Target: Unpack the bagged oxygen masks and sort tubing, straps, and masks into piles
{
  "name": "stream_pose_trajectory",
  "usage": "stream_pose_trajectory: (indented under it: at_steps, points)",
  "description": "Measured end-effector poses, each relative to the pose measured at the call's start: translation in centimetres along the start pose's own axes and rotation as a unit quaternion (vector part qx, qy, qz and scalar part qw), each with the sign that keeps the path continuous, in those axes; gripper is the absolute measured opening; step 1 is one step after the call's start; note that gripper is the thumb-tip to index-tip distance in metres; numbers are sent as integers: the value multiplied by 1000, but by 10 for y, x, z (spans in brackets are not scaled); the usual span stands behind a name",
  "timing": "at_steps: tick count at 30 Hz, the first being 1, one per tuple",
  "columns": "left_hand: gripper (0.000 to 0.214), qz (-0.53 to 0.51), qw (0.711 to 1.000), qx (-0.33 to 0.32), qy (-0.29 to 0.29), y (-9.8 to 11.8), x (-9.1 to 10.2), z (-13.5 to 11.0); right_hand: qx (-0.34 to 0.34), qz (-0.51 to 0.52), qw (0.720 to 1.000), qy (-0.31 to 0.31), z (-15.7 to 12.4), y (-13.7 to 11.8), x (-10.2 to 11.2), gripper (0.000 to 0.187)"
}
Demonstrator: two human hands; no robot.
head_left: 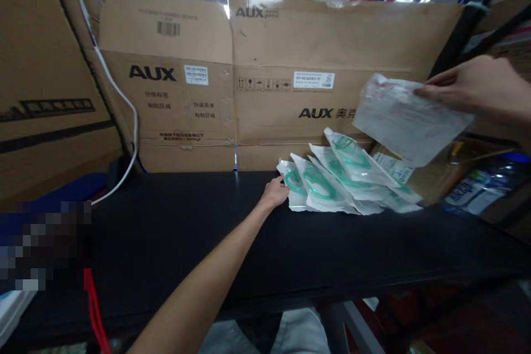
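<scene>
My left hand (275, 193) reaches forward over the black tabletop, its fingers closed at the left edge of a pouch (295, 183) with green coiled tubing inside. To the right of that one, several similar pouches (321, 181) overlap in a leaning row, white-edged with clear fronts. Up at the right, my right hand (477, 88) pinches the upper edge of a whitish pouch (410, 116). That pouch hangs in the air above the row, its pale side towards me; what it contains does not show.
Behind the black tabletop (166, 221) stand flattened AUX cardboard sheets (182, 99). At right lie a cardboard box (435, 177) and a blue-capped bottle (481, 185). A white cable (135, 133) hangs at left, near a red cord (96, 310). The lower left is pixelated.
</scene>
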State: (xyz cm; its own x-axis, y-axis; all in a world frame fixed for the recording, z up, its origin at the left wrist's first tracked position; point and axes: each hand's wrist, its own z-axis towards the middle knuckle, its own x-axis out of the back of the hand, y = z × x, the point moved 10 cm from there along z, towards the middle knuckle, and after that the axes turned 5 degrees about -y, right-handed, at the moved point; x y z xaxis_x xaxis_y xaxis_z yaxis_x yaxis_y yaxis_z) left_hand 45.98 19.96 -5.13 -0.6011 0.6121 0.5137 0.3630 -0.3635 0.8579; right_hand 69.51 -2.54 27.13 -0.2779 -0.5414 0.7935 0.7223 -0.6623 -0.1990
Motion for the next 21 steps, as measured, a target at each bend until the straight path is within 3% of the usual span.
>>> stream_pose_trajectory:
  at_steps: [3, 5, 8, 12, 14, 16, 19, 21]
  points:
    - [34, 6, 1000, 7, 23, 1, 12, -8, 14, 18, 997, -76, -19, -36, -8, 74]
    - [36, 5, 998, 9, 55, 0, 30, -19, 59, 65, 990, -110, -33, -69, -19, 74]
    - [42, -15, 992, 6, 125, -5, 72, -47, 187, 138, 958, -171, -57, -132, -40, 68]
    - [49, -58, 970, -9, 235, -18, 144, -103, 288, 186, 925, -163, -104, -197, -62, 32]
    - [52, -72, 954, -9, 290, -28, 179, -135, 417, 215, 877, -101, -158, -231, -64, 21]
    - [60, -76, 946, 5, 316, -42, 203, -161, 519, 190, 826, -114, -228, -253, -88, 22]
    - [65, -55, 964, 33, 258, -64, 208, -178, 569, 169, 786, -174, -319, -256, -130, 21]
    - [52, -19, 978, 36, 206, -73, 199, -182, 573, 178, 778, -184, -352, -244, -141, 18]
